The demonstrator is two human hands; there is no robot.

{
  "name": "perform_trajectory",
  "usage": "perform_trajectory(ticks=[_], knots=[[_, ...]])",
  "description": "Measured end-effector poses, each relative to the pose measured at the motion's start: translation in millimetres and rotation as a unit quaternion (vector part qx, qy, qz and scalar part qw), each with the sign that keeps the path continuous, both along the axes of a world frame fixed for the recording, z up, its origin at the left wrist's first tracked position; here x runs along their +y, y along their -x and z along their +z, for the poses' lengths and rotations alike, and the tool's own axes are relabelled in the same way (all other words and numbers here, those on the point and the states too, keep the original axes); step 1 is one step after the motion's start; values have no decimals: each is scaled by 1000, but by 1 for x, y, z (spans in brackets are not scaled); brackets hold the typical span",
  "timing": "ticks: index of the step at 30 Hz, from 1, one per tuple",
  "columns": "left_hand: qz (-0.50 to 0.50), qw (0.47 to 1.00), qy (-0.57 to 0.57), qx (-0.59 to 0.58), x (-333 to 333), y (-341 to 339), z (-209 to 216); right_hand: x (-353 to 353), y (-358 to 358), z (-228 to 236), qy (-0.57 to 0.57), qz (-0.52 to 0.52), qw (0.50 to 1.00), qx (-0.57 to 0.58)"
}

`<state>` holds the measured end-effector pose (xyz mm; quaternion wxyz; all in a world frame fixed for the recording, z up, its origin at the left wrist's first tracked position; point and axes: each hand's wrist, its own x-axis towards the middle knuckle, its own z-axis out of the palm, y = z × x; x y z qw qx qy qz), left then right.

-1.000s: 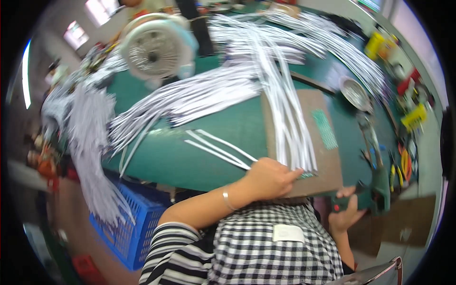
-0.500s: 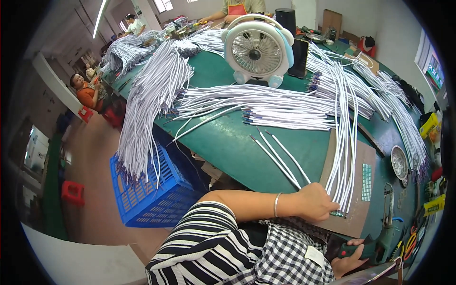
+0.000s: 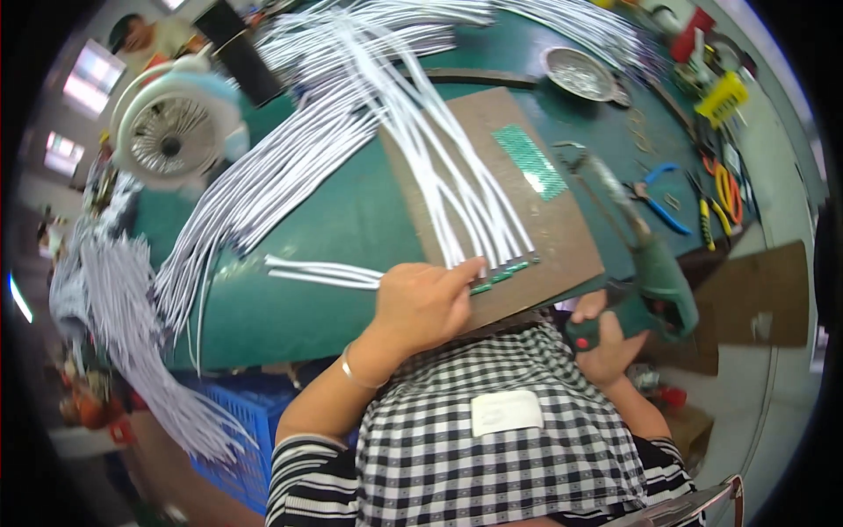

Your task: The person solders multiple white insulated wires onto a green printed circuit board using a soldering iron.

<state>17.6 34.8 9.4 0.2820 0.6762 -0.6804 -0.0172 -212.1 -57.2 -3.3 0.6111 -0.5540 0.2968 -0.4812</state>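
My left hand (image 3: 421, 303) rests over the near edge of a brown board (image 3: 562, 241), its index finger stretched onto the end of a white cable. Loose white cables (image 3: 325, 274) run out from under its curled fingers toward the left. Several other white cables (image 3: 457, 189) lie across the board, their near ends beside small green circuit boards (image 3: 502, 276). In my right hand (image 3: 606, 347) is the grip of a green soldering gun (image 3: 659, 285) with a red button, its long metal front pointing away from me. A green circuit-board panel (image 3: 529, 161) lies farther up the board.
Bundled white cables (image 3: 281, 162) cover the green table (image 3: 307, 233). A fan (image 3: 171, 132) stands at the far left. On the right are a metal bowl (image 3: 580, 75), blue-handled pliers (image 3: 663, 211) and other hand tools. A blue crate (image 3: 233, 430) stands below the table's left edge.
My view has swung to the right and down, bringing the soldering gun and right hand into fuller sight. My left hand stays at the cable ends on the board.
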Motion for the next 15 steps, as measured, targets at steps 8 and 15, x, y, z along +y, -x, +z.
perform_trajectory(ticks=[8,15], knots=[[-103,987,21,121,20,-21,0,5,-4,-6,31,21,994,-101],[-58,997,56,15,22,-14,12,5,-4,-12,28,119,992,-15]])
